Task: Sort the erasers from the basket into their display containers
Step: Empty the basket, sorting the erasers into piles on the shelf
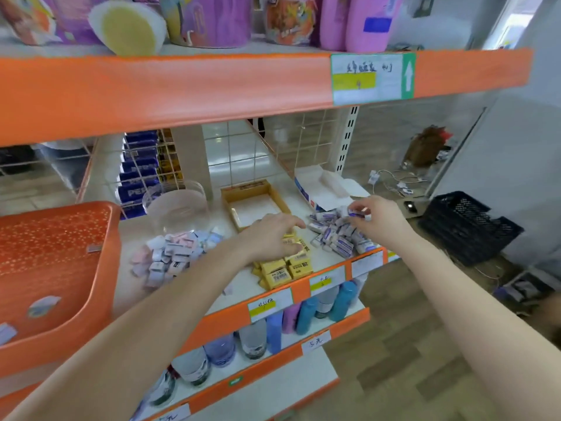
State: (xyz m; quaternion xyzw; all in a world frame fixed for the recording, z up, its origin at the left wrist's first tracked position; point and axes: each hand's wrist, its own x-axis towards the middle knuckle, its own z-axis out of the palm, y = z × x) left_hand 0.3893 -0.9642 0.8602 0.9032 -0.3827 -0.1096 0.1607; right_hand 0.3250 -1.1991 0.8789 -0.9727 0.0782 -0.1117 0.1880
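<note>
An orange basket (60,253) sits at the left of the shelf with a few erasers left inside. Three heaps lie on the shelf: pastel erasers (173,253), yellow erasers (285,268) and white-and-purple erasers (340,235). My left hand (273,235) reaches over the yellow heap, fingers curled down onto it; what it grips is hidden. My right hand (376,220) pinches a white-and-purple eraser (355,212) above that heap. Behind stand a clear round tub (179,205), a yellow cardboard box (258,202) and an open white box (324,189).
An orange shelf beam (212,86) hangs low overhead. Price labels (270,302) line the shelf's front edge. Bottles (306,314) fill the shelves below. A black crate (467,226) and cables lie on the floor at the right.
</note>
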